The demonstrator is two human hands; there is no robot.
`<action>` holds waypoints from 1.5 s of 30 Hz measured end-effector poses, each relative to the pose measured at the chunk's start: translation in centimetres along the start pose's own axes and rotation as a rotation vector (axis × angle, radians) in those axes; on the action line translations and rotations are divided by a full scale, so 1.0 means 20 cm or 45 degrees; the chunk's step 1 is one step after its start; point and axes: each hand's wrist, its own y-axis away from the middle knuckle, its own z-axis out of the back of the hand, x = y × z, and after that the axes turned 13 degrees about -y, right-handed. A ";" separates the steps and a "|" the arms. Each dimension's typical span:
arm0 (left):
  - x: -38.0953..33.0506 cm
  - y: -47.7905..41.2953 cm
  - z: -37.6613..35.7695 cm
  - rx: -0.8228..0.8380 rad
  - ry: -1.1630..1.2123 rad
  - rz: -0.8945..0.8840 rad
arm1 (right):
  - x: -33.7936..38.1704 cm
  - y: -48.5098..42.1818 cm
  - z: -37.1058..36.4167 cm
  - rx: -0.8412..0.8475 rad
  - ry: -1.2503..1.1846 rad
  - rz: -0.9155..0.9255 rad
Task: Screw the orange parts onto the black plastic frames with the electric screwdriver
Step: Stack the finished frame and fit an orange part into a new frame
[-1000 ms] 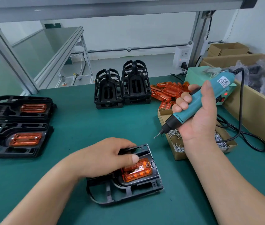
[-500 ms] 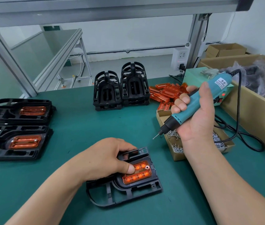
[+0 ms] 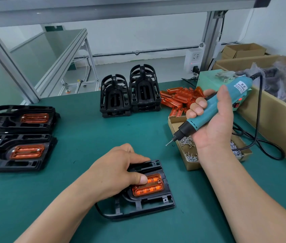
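Observation:
A black plastic frame (image 3: 144, 206) lies flat on the green mat in front of me. An orange part (image 3: 150, 187) sits in its recess. My left hand (image 3: 114, 172) rests on the frame, its thumb pressing the orange part's left end. My right hand (image 3: 212, 123) holds the teal electric screwdriver (image 3: 214, 109) up in the air, above and to the right of the frame. The bit (image 3: 169, 142) points down-left, over the edge of a cardboard box of screws (image 3: 187, 151).
Two stacks of frames with orange parts fitted (image 3: 19, 137) lie at the left. Two stacks of bare black frames (image 3: 130, 95) stand at the back, a heap of loose orange parts (image 3: 179, 99) beside them. A large cardboard box (image 3: 279, 109) and the screwdriver's cable (image 3: 261, 148) are at the right.
My left thumb has slid left along the orange part, uncovering its right end. My right hand with the screwdriver has stayed nearly in place.

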 end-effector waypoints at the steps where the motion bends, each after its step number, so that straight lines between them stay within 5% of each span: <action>1: 0.00 0.00 0.00 -0.006 -0.011 0.001 | 0.00 0.00 0.00 -0.010 -0.008 0.004; 15: 0.04 0.01 0.03 -0.003 -0.099 -0.038 | 0.11 -0.08 0.07 -0.267 -0.177 0.125; 20: -0.06 -0.04 0.05 -0.305 -0.107 -0.062 | 0.21 -0.12 0.09 -0.240 -0.197 0.253; 27: -0.38 -0.25 -0.01 -0.489 -0.349 -0.451 | 0.21 -0.12 0.10 -0.218 -0.174 0.279; 34: -0.56 -0.47 -0.01 -0.281 -0.930 -0.511 | 0.20 -0.14 0.12 -0.250 -0.099 0.302; 45: -0.63 -0.51 -0.01 -0.134 -0.803 -0.334 | 0.20 -0.15 0.12 -0.260 -0.079 0.348</action>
